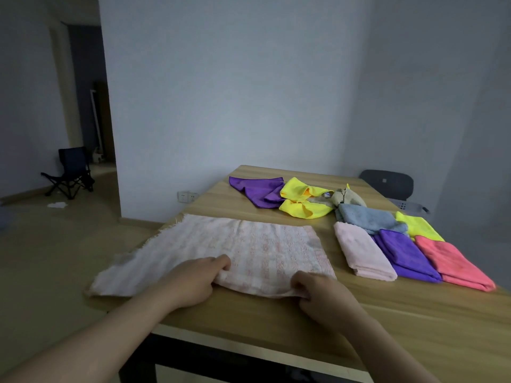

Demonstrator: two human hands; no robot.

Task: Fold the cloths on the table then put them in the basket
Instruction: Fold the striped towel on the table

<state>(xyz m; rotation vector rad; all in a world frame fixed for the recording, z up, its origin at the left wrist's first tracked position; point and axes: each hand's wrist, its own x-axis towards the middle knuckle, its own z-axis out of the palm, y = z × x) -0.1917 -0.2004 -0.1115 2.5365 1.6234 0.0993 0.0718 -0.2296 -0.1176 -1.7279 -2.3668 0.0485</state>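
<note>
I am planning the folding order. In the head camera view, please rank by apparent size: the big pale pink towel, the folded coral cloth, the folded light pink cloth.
1. Big pale pink towel, clearly the largest.
2. Folded coral cloth and folded light pink cloth look about alike; I cannot rank them.

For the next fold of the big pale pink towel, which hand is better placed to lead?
Probably the left hand. It grips the near edge of the pale pink towel near its middle, with the long unfolded stretch on its side. The right hand pinches the near right corner and can anchor it.
</note>
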